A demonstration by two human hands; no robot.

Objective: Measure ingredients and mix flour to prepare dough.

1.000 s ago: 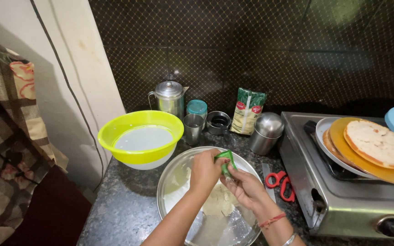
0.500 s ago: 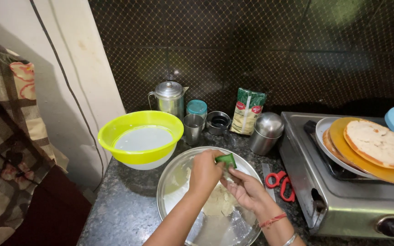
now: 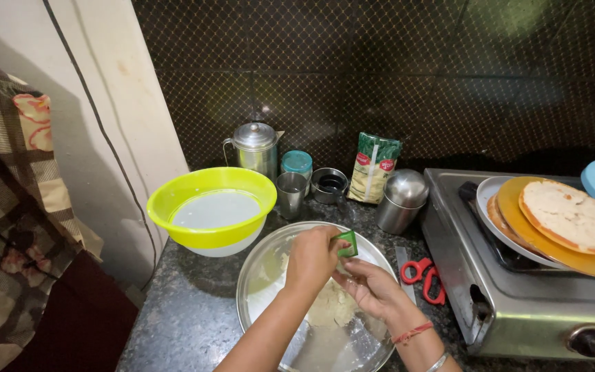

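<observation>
Down over the wide round steel plate (image 3: 256, 289), the left hand (image 3: 311, 258) pinches a small green plastic cup (image 3: 346, 243), tilted as if to tip its contents onto the pale flour heap (image 3: 328, 310) below. Just beneath, the right hand (image 3: 373, 289) lies open and cupped, holding nothing, placed to catch or gather. A yellow-rimmed bowl of water (image 3: 211, 207) stands near, red-handled scissors (image 3: 427, 275) beside the steel stove (image 3: 518, 310).

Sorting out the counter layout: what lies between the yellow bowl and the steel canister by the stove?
In the head view, a steel tumbler and a small steel cup stand between the yellow bowl and the steel canister.
</observation>
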